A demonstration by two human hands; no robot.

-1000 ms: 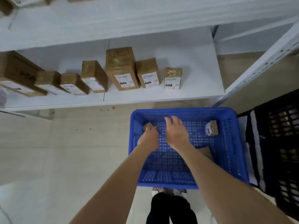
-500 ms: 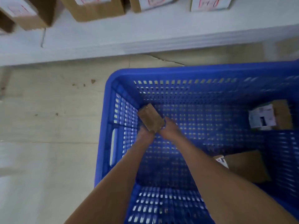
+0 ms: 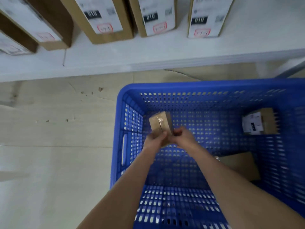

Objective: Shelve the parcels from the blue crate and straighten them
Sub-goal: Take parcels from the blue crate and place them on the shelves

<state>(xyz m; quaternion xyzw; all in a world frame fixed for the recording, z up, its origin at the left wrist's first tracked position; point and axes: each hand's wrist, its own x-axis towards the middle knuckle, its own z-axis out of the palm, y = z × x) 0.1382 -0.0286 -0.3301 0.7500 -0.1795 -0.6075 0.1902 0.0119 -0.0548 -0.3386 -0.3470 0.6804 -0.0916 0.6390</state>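
Observation:
A small brown taped parcel [image 3: 160,123] is held up inside the blue crate [image 3: 127,103], near its left wall. My left hand [image 3: 154,140] grips its lower left side and my right hand [image 3: 183,137] grips its lower right. Two more parcels lie in the crate: a labelled one [image 3: 260,123] against the right side and a plain brown one [image 3: 239,167] partly hidden behind my right forearm. Several labelled parcels [image 3: 153,15] stand in a row on the white shelf [image 3: 165,50] above.
The crate stands on a pale tiled floor [image 3: 54,146] just in front of the low shelf's edge. A grey shelf upright [image 3: 290,71] slants at the right edge. Floor lies open to the crate's left.
The view dropped close over the crate. Both hands closed on the small parcel at the crate's left wall and lifted it up, turning its taped face toward me.

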